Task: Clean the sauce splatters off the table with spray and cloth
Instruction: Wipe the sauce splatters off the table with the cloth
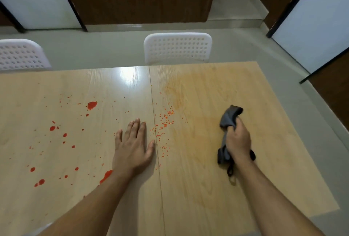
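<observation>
2 chairs [177,48], 1 cloth [229,117], 2 hands [132,147]

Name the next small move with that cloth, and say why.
Probably sweep the dark cloth, held in the right hand, leftward over the small red specks by the table seam. The right half looks smeared but wiped; the specks lie nearest.

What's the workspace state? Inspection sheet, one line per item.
Surface: wooden table, two panels; orange smear film on right panel.
Job's things: red sauce splatters across left panel, small orange specks by the seam; dark cloth; spray bottle not seen.
Clutter: nothing seen.
Grippers: left hand flat on table; right hand grips the cloth.
Cables: nothing seen.
Surroundings: two white perforated chairs, grey floor.
</observation>
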